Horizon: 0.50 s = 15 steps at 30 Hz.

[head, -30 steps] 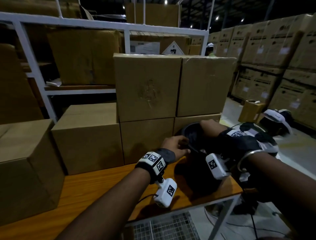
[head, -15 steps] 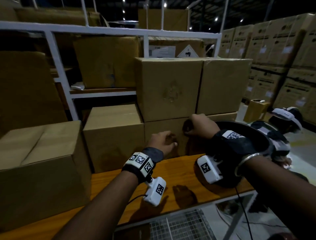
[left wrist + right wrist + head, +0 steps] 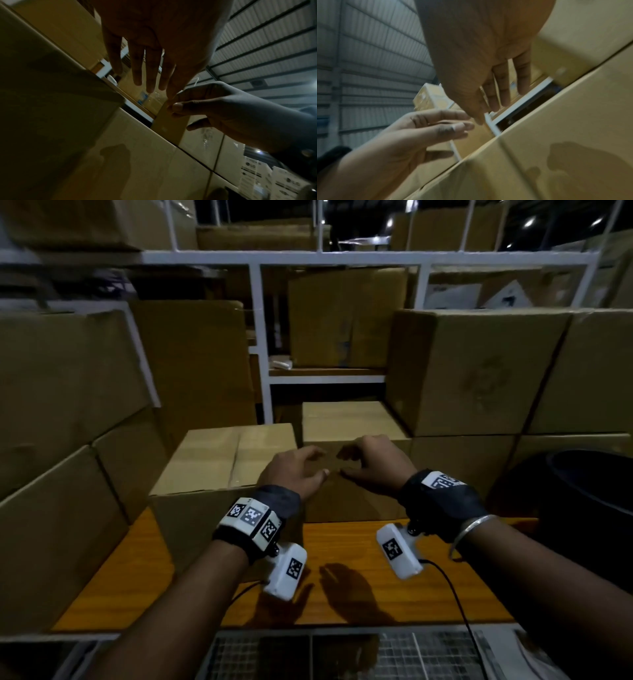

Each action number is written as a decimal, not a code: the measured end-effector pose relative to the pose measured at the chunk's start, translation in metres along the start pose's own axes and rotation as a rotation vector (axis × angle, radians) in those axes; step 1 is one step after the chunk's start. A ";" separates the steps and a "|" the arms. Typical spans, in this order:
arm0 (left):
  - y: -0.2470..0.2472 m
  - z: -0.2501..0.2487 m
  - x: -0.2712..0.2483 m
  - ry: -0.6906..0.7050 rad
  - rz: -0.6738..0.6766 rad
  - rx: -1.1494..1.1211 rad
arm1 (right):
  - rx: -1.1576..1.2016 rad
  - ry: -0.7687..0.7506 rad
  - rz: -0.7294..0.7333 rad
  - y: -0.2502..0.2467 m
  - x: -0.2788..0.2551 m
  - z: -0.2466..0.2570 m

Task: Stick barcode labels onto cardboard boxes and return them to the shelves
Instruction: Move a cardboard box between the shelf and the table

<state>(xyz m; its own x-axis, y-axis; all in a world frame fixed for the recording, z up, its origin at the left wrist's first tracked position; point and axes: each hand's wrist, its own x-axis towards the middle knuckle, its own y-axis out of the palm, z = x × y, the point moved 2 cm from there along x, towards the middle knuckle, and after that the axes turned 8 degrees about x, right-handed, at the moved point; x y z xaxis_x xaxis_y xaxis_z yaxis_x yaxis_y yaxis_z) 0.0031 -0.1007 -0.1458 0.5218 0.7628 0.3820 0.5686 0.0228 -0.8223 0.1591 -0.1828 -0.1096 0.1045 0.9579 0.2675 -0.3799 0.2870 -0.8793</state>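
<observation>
From the head view, both hands were raised side by side in front of a low cardboard box (image 3: 356, 419) that stood at the back of the orange wooden surface (image 3: 359, 577). The left hand (image 3: 294, 472) had its fingers stretched forward and relaxed, holding nothing. The right hand (image 3: 376, 463) was curled, thumb toward the fingertips, close to the box's front top edge. A second box (image 3: 226, 460) stood just left of the first, with bigger boxes stacked on either side and a white shelf frame (image 3: 260, 337) behind. A black round bin (image 3: 589, 484) showed at the right edge.

In the left wrist view, the left hand (image 3: 150, 40) hung with straight, slightly spread fingers above the box tops. The right hand (image 3: 214, 108) pinched its thumb and forefinger together at the edge of a tan strip (image 3: 169, 125); whether that was a label or a cardboard flap could not be told in the dim light.

The right wrist view was blurred. The right hand (image 3: 481, 54) pointed down toward the gap between boxes, and the left hand (image 3: 419, 129) lay open beside it, fingers extended.
</observation>
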 end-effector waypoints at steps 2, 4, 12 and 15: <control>-0.013 0.028 -0.006 -0.033 -0.005 0.055 | 0.037 -0.050 -0.005 0.016 0.008 0.022; -0.025 0.056 -0.011 -0.074 -0.012 0.124 | 0.059 -0.087 0.007 0.030 0.018 0.040; -0.044 0.123 -0.021 -0.093 0.087 0.411 | 0.030 -0.182 0.174 0.083 0.063 0.074; -0.043 0.139 -0.027 -0.119 0.171 0.525 | -0.006 -0.245 0.220 0.099 0.076 0.078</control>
<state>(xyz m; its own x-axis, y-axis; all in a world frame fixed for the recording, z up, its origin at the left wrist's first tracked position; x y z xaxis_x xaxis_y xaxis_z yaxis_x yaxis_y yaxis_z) -0.1236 -0.0330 -0.1796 0.4864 0.8505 0.2001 0.0738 0.1882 -0.9793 0.0580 -0.0821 -0.1457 -0.2035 0.9663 0.1573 -0.3631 0.0747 -0.9287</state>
